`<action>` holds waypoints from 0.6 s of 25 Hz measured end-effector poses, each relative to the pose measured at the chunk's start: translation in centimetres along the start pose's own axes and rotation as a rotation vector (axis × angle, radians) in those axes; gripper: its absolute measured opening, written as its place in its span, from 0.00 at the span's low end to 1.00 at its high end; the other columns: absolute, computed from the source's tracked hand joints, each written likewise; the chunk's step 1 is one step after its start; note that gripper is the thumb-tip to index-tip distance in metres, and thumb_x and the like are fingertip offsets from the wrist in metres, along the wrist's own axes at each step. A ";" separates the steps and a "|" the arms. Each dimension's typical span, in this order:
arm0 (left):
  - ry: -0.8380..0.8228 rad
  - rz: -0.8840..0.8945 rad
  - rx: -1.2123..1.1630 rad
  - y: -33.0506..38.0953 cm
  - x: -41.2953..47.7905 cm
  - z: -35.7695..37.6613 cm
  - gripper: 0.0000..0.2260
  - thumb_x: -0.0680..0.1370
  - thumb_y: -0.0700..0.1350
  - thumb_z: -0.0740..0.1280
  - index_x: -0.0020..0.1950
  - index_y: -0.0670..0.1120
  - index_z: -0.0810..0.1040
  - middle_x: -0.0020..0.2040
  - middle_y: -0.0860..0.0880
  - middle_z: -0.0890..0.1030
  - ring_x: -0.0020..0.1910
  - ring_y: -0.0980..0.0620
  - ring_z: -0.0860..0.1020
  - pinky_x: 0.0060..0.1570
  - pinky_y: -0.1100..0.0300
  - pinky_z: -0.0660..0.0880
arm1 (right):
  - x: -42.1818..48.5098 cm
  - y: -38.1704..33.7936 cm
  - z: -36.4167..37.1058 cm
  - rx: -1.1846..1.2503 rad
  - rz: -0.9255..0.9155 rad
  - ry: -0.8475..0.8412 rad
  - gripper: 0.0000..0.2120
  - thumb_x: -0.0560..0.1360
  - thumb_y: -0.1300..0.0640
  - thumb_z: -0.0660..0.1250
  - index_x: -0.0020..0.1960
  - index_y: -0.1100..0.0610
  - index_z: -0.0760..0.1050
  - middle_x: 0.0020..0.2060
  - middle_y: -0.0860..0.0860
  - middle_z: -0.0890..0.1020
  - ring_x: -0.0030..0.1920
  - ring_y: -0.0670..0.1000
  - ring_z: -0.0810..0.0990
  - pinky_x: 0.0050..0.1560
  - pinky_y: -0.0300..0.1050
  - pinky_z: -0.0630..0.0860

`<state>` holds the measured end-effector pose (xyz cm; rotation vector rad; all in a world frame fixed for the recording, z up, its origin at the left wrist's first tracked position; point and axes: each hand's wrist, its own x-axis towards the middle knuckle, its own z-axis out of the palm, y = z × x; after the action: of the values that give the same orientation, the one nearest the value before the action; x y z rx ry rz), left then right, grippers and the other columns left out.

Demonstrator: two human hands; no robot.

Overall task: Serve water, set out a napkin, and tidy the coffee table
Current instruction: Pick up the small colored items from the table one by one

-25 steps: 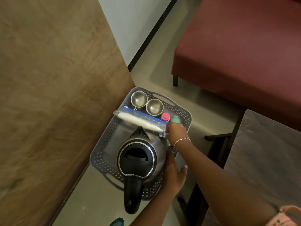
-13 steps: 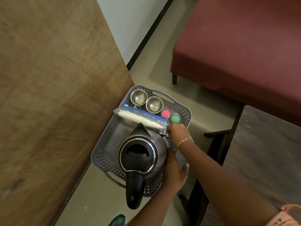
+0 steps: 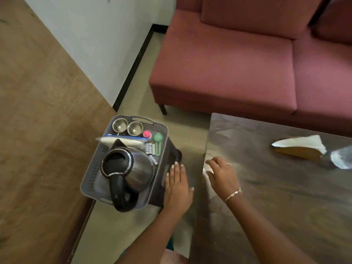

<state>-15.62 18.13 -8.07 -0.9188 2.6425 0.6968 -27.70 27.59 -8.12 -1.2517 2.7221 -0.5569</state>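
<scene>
A grey perforated tray (image 3: 89, 176) sits on a dark stool and carries a steel kettle (image 3: 137, 168) with a black handle, two steel cups (image 3: 120, 125) (image 3: 135, 128), a zip bag with a white napkin roll (image 3: 131, 142), a pink cap (image 3: 147, 134) and a green clip (image 3: 157, 142). My left hand (image 3: 178, 187) hovers flat beside the tray's right edge, fingers straight, holding nothing. My right hand (image 3: 222, 175) hangs relaxed over the coffee table (image 3: 276, 206) near its left edge, empty.
A brown paper wrapper with white tissue (image 3: 299, 147) and crumpled clear plastic (image 3: 341, 159) lie on the coffee table's far right. A red sofa (image 3: 238, 63) stands behind it. A wooden panel (image 3: 38, 130) lies left of the tray.
My right hand has left the tray's small items and swung right over the coffee table. My left hand has come off the kettle's side. The view has shifted right.
</scene>
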 end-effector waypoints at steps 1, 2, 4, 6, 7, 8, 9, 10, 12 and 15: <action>0.015 0.014 0.041 1.4 -1.2 0.2 0.34 0.79 0.52 0.58 0.76 0.41 0.42 0.77 0.41 0.42 0.77 0.44 0.43 0.74 0.51 0.42 | -2.2 1.3 -1.2 -0.007 0.010 0.005 0.17 0.55 0.68 0.77 0.43 0.61 0.79 0.37 0.57 0.80 0.33 0.59 0.79 0.32 0.44 0.77; 0.019 0.022 0.033 3.2 -2.5 0.7 0.34 0.79 0.52 0.58 0.76 0.41 0.42 0.77 0.41 0.42 0.77 0.44 0.42 0.75 0.51 0.42 | -4.3 2.5 -2.5 -0.017 0.017 0.004 0.18 0.55 0.66 0.77 0.43 0.60 0.79 0.38 0.56 0.80 0.33 0.58 0.79 0.32 0.44 0.77; -0.024 0.068 0.043 6.9 -5.1 2.1 0.34 0.79 0.54 0.56 0.76 0.41 0.41 0.77 0.42 0.41 0.77 0.45 0.41 0.75 0.52 0.42 | -8.8 5.0 -5.2 -0.035 0.035 0.031 0.19 0.54 0.65 0.78 0.43 0.60 0.79 0.38 0.56 0.80 0.33 0.58 0.79 0.31 0.43 0.77; -0.030 0.115 0.080 10.6 -7.7 3.8 0.34 0.80 0.54 0.56 0.76 0.42 0.41 0.77 0.42 0.40 0.77 0.45 0.40 0.74 0.52 0.41 | -13.0 7.3 -7.7 -0.057 0.053 0.061 0.20 0.53 0.63 0.79 0.42 0.59 0.78 0.38 0.56 0.81 0.32 0.57 0.79 0.29 0.43 0.77; -0.024 0.137 0.084 12.3 -8.7 4.5 0.34 0.80 0.54 0.56 0.76 0.42 0.41 0.77 0.42 0.40 0.77 0.45 0.40 0.74 0.52 0.41 | -14.9 8.3 -8.6 -0.077 0.055 0.050 0.21 0.52 0.61 0.79 0.43 0.59 0.78 0.39 0.55 0.81 0.33 0.57 0.80 0.29 0.42 0.77; -0.031 0.163 0.087 14.4 -10.1 5.2 0.33 0.79 0.54 0.56 0.76 0.42 0.41 0.77 0.42 0.40 0.77 0.46 0.40 0.74 0.52 0.41 | -17.2 9.5 -9.9 -0.108 0.067 0.028 0.23 0.51 0.58 0.80 0.43 0.58 0.78 0.39 0.55 0.81 0.34 0.56 0.80 0.31 0.42 0.78; -0.041 0.193 0.093 16.4 -11.3 5.9 0.33 0.79 0.54 0.56 0.76 0.42 0.42 0.77 0.42 0.41 0.77 0.46 0.40 0.74 0.52 0.42 | -19.4 10.7 -11.0 -0.144 0.083 0.014 0.24 0.50 0.56 0.81 0.44 0.57 0.78 0.40 0.54 0.81 0.35 0.55 0.81 0.33 0.41 0.78; -0.047 0.223 0.105 18.4 -12.5 6.6 0.33 0.79 0.54 0.56 0.76 0.42 0.42 0.77 0.42 0.41 0.77 0.46 0.41 0.74 0.52 0.42 | -21.4 11.9 -12.2 -0.175 0.100 0.011 0.26 0.49 0.54 0.81 0.44 0.57 0.78 0.40 0.54 0.82 0.36 0.54 0.81 0.34 0.40 0.78; -0.083 0.280 0.139 22.0 -14.2 7.7 0.33 0.80 0.54 0.56 0.76 0.42 0.43 0.77 0.42 0.42 0.77 0.46 0.41 0.75 0.51 0.43 | -25.0 14.1 -14.6 -0.209 0.145 0.036 0.26 0.48 0.51 0.81 0.43 0.56 0.78 0.40 0.53 0.82 0.36 0.53 0.81 0.35 0.39 0.78; -0.093 0.396 0.209 26.1 -15.7 9.1 0.32 0.79 0.55 0.56 0.76 0.42 0.45 0.77 0.42 0.43 0.77 0.45 0.43 0.74 0.51 0.44 | -28.4 16.7 -17.1 -0.248 0.206 0.094 0.25 0.48 0.51 0.81 0.42 0.56 0.78 0.39 0.52 0.81 0.36 0.52 0.81 0.36 0.38 0.78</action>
<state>-19.47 48.76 -0.48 -0.3012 2.7704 0.5135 -24.91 63.78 -0.24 -0.9920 3.0258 -0.2695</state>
